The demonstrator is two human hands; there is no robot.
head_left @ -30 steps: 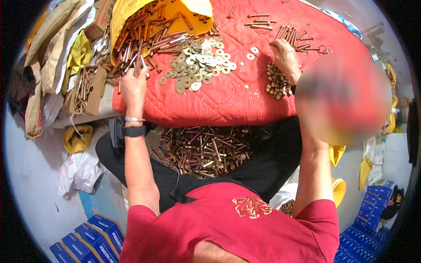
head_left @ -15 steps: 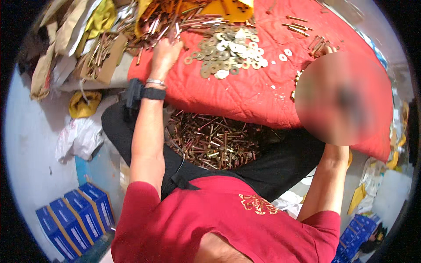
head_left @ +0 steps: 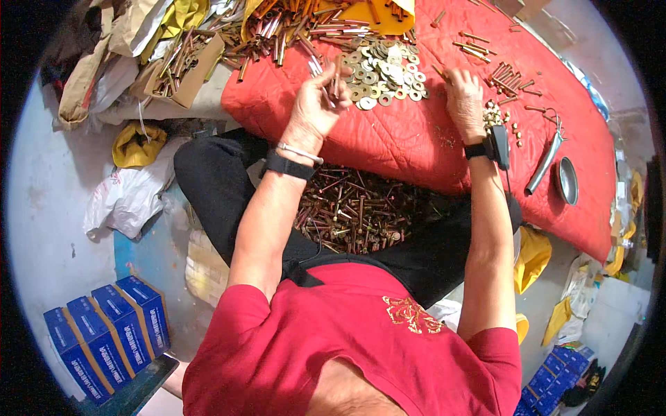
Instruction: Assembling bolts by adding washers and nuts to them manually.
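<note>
My left hand (head_left: pixel 316 104) is raised over the red quilted cloth (head_left: pixel 402 145) and grips several long bolts (head_left: pixel 326 76) pointing up from its fingers. My right hand (head_left: pixel 463 100) rests palm down on the cloth, fingers spread, touching small nuts (head_left: pixel 494 116) beside it. A heap of flat washers (head_left: pixel 385 69) lies between the two hands, just beyond them. Behind the washers sits a big pile of long brass-coloured bolts (head_left: pixel 291 24). More bolts (head_left: pixel 350 211) fill my lap between my black-trousered legs.
A cardboard box of bolts (head_left: pixel 182 66) and crumpled bags lie at the far left. Loose bolts (head_left: pixel 506 73), a metal scoop (head_left: pixel 544 163) and a small metal bowl (head_left: pixel 567 180) sit on the cloth's right side. Blue cartons (head_left: pixel 104 333) stand on the floor at lower left.
My left hand has lifted off the bolt pile with bolts in its grip and come toward me. My right hand is back in view, resting on the cloth by the nuts.
</note>
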